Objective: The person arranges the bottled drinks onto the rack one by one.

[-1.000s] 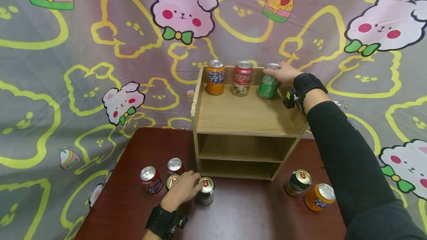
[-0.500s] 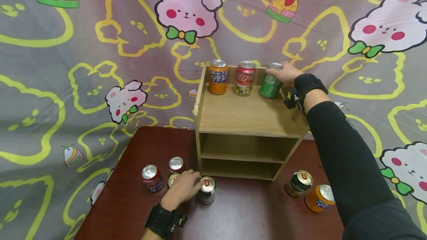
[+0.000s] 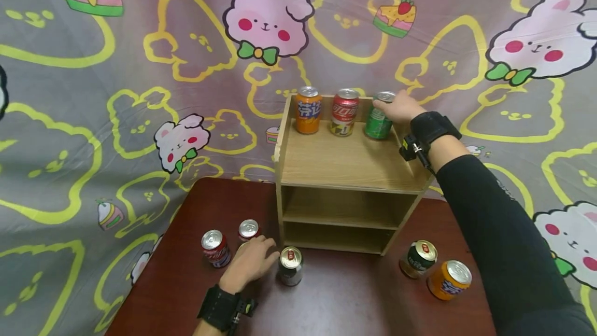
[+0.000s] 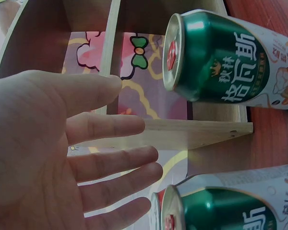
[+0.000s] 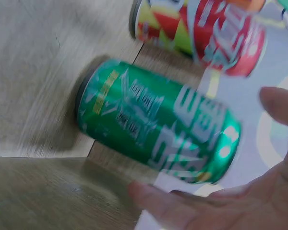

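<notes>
A green soda can [image 3: 378, 124] stands upright at the right of the shelf unit's top. My right hand [image 3: 402, 108] is around its upper end. In the right wrist view, thumb and fingers spread on either side of the green can, with gaps showing between them and its wall. Down on the table, my left hand [image 3: 251, 262] hovers with fingers extended, beside a green-and-white can with a gold lid [image 3: 291, 267]. The left wrist view shows the palm and straight fingers holding nothing, near that can [image 4: 221, 60] and a second one like it [image 4: 225, 206], mostly hidden in the head view.
A wooden shelf unit [image 3: 345, 165] has an orange can [image 3: 308, 113] and a red can [image 3: 345, 113] on top. Two red cans [image 3: 216, 249] [image 3: 249, 228] stand at the table's left. A dark can [image 3: 418, 259] and an orange can [image 3: 449, 280] stand at right, near my right sleeve.
My left hand has shifted slightly left, away from the gold-lidded can. My right hand stays at the green can, which keeps its place on the shelf. The head view has shifted a little.
</notes>
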Tool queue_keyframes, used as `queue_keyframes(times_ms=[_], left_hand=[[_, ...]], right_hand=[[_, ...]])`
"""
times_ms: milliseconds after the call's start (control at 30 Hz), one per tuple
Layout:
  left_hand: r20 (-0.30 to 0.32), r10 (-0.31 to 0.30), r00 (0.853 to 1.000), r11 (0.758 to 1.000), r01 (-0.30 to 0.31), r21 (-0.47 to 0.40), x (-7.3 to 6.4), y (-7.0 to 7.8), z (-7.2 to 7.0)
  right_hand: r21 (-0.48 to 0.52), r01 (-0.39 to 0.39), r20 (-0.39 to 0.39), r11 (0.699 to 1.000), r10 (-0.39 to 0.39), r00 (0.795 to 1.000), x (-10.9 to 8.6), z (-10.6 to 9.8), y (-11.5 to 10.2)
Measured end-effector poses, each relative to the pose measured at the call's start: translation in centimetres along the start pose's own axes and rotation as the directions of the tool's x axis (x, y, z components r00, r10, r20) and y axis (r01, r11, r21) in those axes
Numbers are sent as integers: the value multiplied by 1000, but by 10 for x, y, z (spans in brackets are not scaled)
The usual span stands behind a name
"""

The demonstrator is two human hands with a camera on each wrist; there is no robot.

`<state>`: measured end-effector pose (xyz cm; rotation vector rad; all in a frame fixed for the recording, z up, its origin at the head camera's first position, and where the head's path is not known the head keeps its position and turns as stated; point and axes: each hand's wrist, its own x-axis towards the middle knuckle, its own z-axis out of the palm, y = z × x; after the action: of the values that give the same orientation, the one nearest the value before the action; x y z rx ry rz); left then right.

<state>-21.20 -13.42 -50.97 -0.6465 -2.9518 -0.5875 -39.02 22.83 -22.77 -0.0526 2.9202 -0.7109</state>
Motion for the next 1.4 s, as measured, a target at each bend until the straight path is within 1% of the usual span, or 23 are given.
queue_keyframes(times_ms=[67, 133, 267, 333, 500, 700, 767, 900, 1100, 1233, 1400], left_hand=[[8, -8, 1000, 1000, 8, -9, -2, -1, -2], [12, -14, 1000, 1000, 15, -17, -2, -2, -4], [14, -21, 1000, 1000, 21, -20, -2, -3, -6], [8, -19, 1000, 1000, 19, -13, -2, -4, -6], [-15, -15, 1000, 1000, 15, 3, -3, -7, -6], [-21, -29, 999, 1000, 29, -6, -7, -10, -7], [-28, -38, 999, 999, 38, -6, -7, -12, -7], [-42, -57, 997, 998, 57, -8, -6, -14, -9], [-81, -68, 994, 998, 69, 3, -6, -20, -13], [-80, -59, 995, 997, 62, 36, -8, -24, -18], [-95, -27, 995, 997, 34, 72, -10, -30, -24]], right_hand=[[-38, 24, -14, 999, -24, 1000, -7, 3, -4], [-33, 71, -45, 997, -72, 996, -13, 7, -6], [3, 199, -113, 980, -198, 974, -27, 13, -6], [-9, 231, -126, 973, -231, 965, -35, 17, -5], [-51, 231, -135, 972, -236, 962, -54, 29, -7], [-54, 297, -125, 953, -302, 945, -82, 52, -6], [-55, 319, -120, 946, -324, 938, -93, 59, -2], [-36, 339, -108, 940, -341, 934, -116, 76, 8], [10, 375, -161, 927, -368, 916, -139, 99, 26], [27, 380, -190, 924, -369, 910, -152, 112, 39], [13, 381, -204, 925, -370, 906, -168, 125, 48]])
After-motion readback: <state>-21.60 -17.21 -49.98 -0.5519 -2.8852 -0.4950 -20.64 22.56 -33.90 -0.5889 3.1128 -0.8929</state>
